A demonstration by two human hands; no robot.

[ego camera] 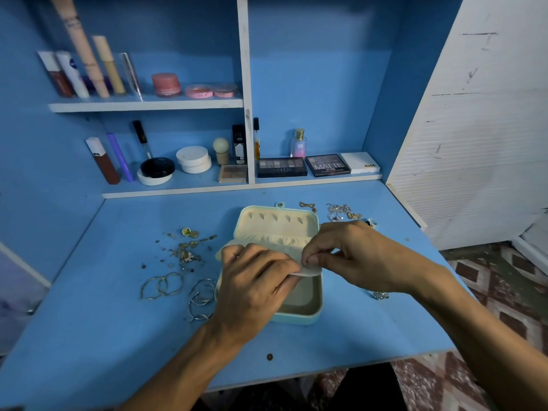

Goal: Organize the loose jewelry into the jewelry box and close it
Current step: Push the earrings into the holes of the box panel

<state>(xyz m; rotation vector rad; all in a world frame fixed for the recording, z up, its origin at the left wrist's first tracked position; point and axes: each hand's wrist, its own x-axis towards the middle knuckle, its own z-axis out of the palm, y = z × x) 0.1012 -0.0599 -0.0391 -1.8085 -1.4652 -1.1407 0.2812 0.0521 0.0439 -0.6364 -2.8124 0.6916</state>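
Left hand (255, 280) lies curled over the cream inner flap (310, 272) of the jewelry box (299, 317). Right hand (341, 250) pinches the flap edge between thumb and fingertips. The box sits open on the desk (355, 330), directly beneath both hands.

Step in hand, probably: setting the flap to expose the tray.

Next move: free one hand and collect the bangles (161, 286) left of the box, or the chains (341, 210) beyond the right hand.
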